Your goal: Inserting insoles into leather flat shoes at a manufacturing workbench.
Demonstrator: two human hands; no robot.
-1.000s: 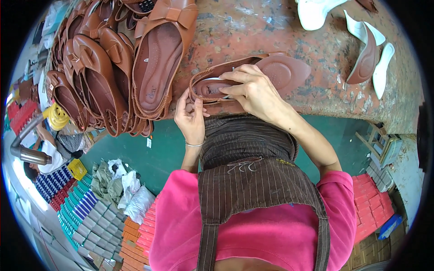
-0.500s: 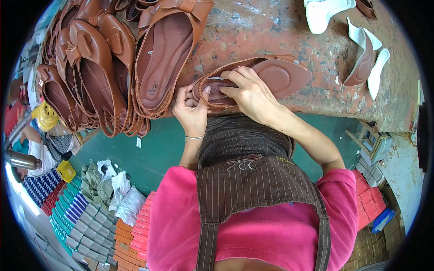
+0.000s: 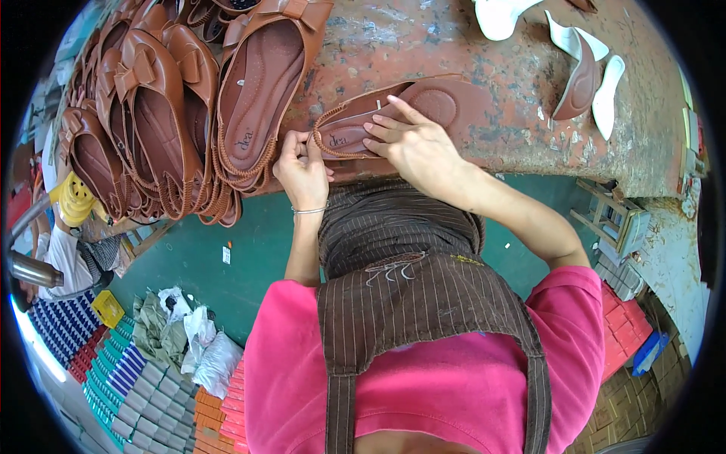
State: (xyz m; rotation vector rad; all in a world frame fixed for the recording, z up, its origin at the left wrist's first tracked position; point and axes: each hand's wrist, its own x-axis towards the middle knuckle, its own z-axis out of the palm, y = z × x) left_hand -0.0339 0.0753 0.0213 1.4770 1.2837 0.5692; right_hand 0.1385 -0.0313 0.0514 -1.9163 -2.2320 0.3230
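Note:
On the table's near edge lies a brown flat shoe (image 3: pixel 361 102), its heel to the left. A brown insole (image 3: pixel 473 106) with an oval pad lies along it, its wide front part outside the opening and its heel part within the gathered rim. My left hand (image 3: pixel 302 174) is closed, pinching the gathered heel rim between thumb and fingers. Over the insole's middle, my right hand (image 3: pixel 423 155) has its fingers stretched and spread, the tips at the insole; it grips nothing. My palm hides part of the shoe's near side.
Several brown bow-topped shoes (image 3: pixel 155 113) crowd the table's left side; one larger-looking shoe (image 3: pixel 261 91) lies beside my left hand. White-backed insoles (image 3: pixel 607 98) and a brown insole (image 3: pixel 581 83) rest at the right. Stacked boxes (image 3: pixel 155 393) and plastic bags (image 3: pixel 215 356) stand on the floor.
My right hand has lifted from inside the heel and spread its fingers, uncovering more of the insole. My left hand still pinches the heel rim. The whole view has shifted slightly.

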